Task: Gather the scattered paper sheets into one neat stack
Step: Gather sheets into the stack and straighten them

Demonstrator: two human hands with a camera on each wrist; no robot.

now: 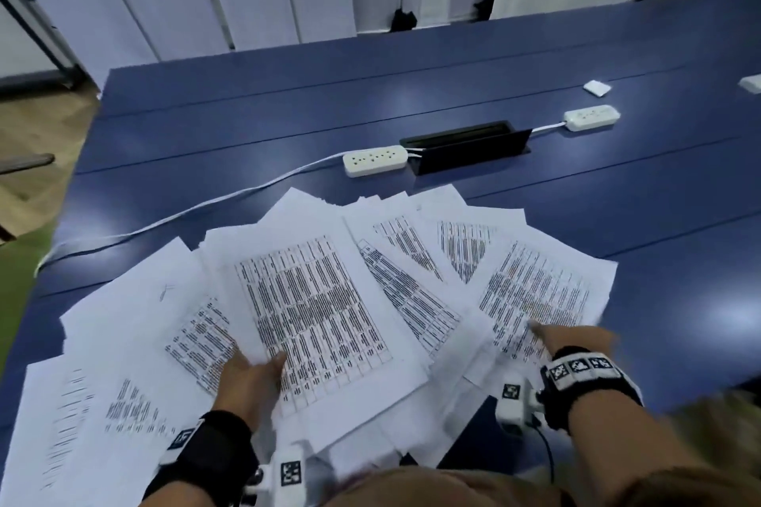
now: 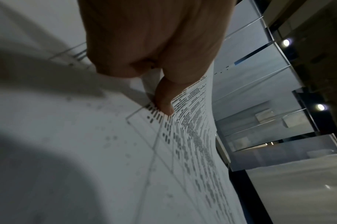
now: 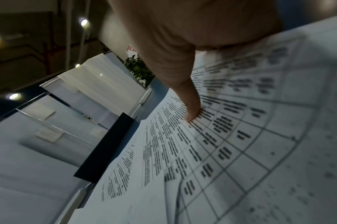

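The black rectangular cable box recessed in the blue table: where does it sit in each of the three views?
Head: black rectangular cable box sits upper centre, beyond the fanned white printed sheets.
Left wrist: not in view.
Right wrist: a dark slab left of centre, likely the box.
Shared landmark: the printed sheets, under the right hand's finger and the left hand's thumb.

Head view evenly lit; glare patches on blue table (image 1: pixel 741 319) at 3 o'clock; edges bowed, right hand (image 1: pixel 576 342) motion-blurred. Wrist views dim, foreground defocused.
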